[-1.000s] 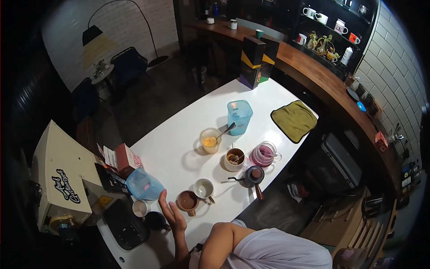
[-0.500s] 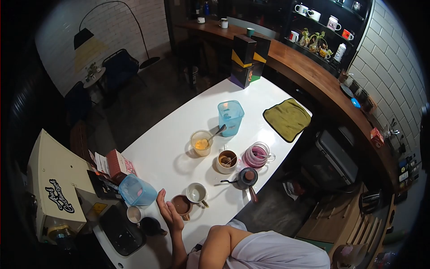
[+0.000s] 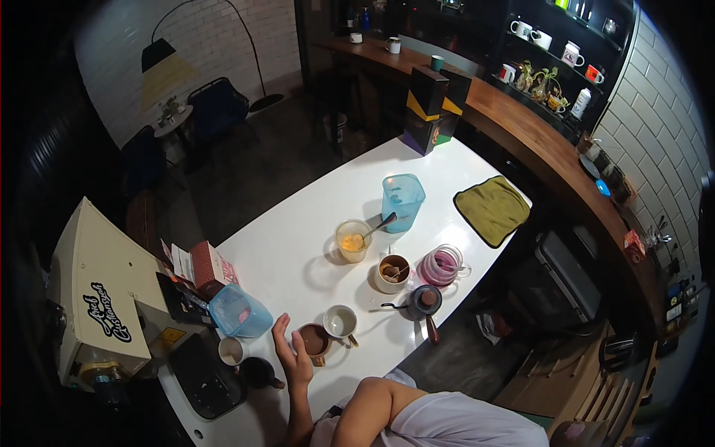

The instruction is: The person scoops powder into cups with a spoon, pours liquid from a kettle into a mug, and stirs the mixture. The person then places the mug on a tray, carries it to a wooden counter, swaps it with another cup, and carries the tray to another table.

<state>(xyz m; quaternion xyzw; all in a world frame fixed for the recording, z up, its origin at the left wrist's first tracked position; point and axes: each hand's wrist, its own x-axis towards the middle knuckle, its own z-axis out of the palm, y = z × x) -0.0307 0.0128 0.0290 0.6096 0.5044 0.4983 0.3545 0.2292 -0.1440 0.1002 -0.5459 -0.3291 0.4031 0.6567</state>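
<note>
My left hand is raised over the left part of the white table, fingers stretched and thumb apart, holding nothing. Just right of it is a mug of brown liquid, beside a pale mug. A black cup and a small light cup lie to its left, near a tilted blue container. My right arm is bent at the bottom, its hand out of view.
Farther along are a cup of yellow contents with a spoon, a blue pitcher, a mug with a teabag, a pink-filled glass, a dark long-handled pot and a green cloth. A beige machine stands left.
The camera view has shifted, moving the whole scene in the frame. The thumb of my left hand now stands more clearly apart from the fingers. The cups keep their places on the table.
</note>
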